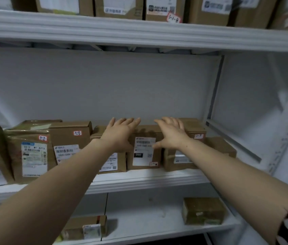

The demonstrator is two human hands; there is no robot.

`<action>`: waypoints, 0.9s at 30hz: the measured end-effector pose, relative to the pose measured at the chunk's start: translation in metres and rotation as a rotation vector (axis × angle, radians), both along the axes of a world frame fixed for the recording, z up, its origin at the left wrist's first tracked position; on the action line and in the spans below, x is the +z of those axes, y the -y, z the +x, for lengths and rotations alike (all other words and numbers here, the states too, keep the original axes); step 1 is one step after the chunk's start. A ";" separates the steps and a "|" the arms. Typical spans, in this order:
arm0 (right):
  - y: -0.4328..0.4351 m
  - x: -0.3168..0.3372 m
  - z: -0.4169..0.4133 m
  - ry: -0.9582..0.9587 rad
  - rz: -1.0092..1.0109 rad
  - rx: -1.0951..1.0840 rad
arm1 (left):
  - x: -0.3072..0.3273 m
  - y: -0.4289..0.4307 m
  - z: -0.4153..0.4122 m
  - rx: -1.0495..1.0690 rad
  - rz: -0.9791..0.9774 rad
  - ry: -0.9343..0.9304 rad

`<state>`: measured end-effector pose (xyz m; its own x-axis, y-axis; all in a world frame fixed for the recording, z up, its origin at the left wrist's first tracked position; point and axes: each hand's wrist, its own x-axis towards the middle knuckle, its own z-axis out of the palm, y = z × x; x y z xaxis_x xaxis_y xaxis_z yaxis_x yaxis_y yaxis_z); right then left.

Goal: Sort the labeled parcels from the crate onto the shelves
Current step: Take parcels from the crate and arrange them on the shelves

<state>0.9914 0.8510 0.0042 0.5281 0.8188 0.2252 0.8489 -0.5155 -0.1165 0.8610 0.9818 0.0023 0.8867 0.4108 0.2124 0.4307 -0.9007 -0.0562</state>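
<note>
Both hands lie flat with fingers spread, left hand [120, 133] and right hand [170, 133], on the labeled parcel [144, 151] standing on the middle shelf [148, 179]. It looks like the placing step; next, probably let go and fetch another from the crate, which is out of view.

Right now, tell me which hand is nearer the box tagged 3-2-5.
Left. The left hand rests on the parcels just right of the 3-2-5 box; the right hand lies farther right along the shelf, beyond the left hand.
</note>
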 end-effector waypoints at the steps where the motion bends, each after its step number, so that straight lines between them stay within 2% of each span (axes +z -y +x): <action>1: 0.015 -0.002 -0.002 0.007 0.042 -0.011 | 0.000 0.014 0.001 -0.027 0.005 0.021; 5: 0.084 -0.023 -0.005 0.001 0.191 -0.094 | -0.008 0.079 0.005 -0.175 -0.048 0.047; 8: 0.143 -0.051 -0.008 -0.060 0.278 -0.241 | -0.027 0.125 0.010 -0.289 -0.104 -0.021; 15: 0.299 -0.103 -0.054 -0.230 0.278 -0.661 | -0.070 0.256 0.036 -0.621 -0.177 -0.211; 18: 0.368 -0.120 -0.093 -0.342 0.310 -0.865 | -0.090 0.321 0.038 -0.806 -0.171 -0.287; 21: 0.427 -0.134 -0.147 -0.441 0.466 -1.113 | -0.108 0.379 0.025 -1.006 -0.173 -0.352; 27: 0.498 -0.166 -0.291 -0.552 0.686 -1.520 | -0.148 0.473 -0.049 -1.318 -0.255 -0.547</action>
<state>0.7005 0.3532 -0.1616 0.7924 -0.5869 -0.1661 -0.5064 -0.4812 -0.7155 0.8118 0.5087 -0.1461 0.5879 -0.7776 -0.2231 -0.7254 -0.6288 0.2802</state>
